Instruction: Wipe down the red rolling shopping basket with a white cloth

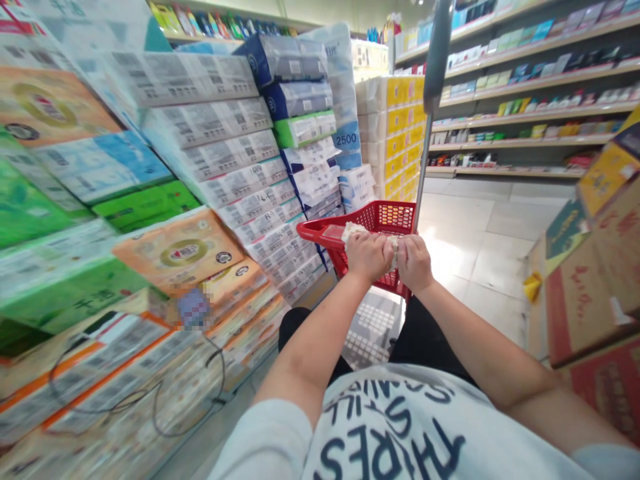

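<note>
Both of my hands are out in front of me, close together over a red plastic shopping basket point(395, 212). My left hand point(367, 255) is closed, with a crumpled whitish piece of cloth or tissue point(353, 231) bulging out past its fingers. My right hand point(414, 260) is closed beside it, and some of the same whitish material shows between the two hands. Whether my fingers also touch the basket's rim is unclear. A metal pull rod with a grey grip point(438, 60) rises by the basket's right side. Much of the basket's inside is hidden behind my hands.
Tall stacks of tissue packs point(215, 123) line the left, with orange packs point(185, 250) nearer and a looped black cable point(223, 373). Cardboard boxes point(580, 293) stand on the right. A tiled floor aisle point(495, 247) leads to stocked shelves point(530, 100).
</note>
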Demonstrator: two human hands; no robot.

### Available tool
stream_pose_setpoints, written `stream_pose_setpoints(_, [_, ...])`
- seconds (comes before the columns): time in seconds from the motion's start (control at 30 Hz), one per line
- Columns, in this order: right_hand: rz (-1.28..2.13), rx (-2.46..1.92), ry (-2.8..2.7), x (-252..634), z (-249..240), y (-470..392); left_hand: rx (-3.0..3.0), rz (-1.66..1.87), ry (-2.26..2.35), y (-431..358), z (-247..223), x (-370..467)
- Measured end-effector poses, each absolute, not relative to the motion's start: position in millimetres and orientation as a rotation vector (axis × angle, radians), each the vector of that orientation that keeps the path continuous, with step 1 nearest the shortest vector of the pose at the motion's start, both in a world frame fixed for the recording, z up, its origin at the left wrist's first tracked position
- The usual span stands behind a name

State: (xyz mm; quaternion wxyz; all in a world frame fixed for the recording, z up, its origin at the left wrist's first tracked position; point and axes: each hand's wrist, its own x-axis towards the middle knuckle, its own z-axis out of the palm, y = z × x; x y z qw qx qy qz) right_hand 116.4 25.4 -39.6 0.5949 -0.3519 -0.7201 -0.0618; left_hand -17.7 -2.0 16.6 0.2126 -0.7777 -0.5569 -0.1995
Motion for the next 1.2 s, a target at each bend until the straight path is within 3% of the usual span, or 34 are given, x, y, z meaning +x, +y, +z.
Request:
stream_pose_setpoints(0.13, [-0.148,-0.823,-1.708,116.7,-39.0,24.3,-2.435,-0.006,-1.486,14.6,47.7,-7.9])
stream_pose_setpoints(0.23, [-0.163,-0.8,-1.717,119.7,-38.5,23.0,-2.478,0.068,-1.474,21.9,54.8,-5.1])
stream_pose_setpoints(0.37, [-0.167,-0.806,-1.718,120.5,-37.7,22.5,-2.413,-0.127,-1.442,14.5,39.7,-9.7])
stream_pose_setpoints(0.53, [-0.191,-0.774,-1.705,119.0,-38.7,23.5,-2.129,-0.712,-1.393,-1.7,-12.2,-23.6])
stream_pose_setpoints(0.7, [-0.183,-0.767,-1.711,119.3,-41.3,25.3,-2.067,-0.8,-1.388,-3.3,-41.4,-29.3])
stream_pose_setpoints(0.9, [-0.209,-0.752,-1.687,115.5,-40.7,28.9,-2.051,-0.702,-1.525,-1.4,-2.2,-18.9])
stream_pose_setpoints(1.1, [-0.208,-0.753,-1.693,116.7,-38.6,27.0,-2.34,-0.146,-1.441,10.5,43.9,-7.6])
stream_pose_setpoints(1.2, [-0.205,-0.758,-1.7,117.3,-38.9,26.8,-2.317,-0.136,-1.415,9.4,44.6,-8.3])
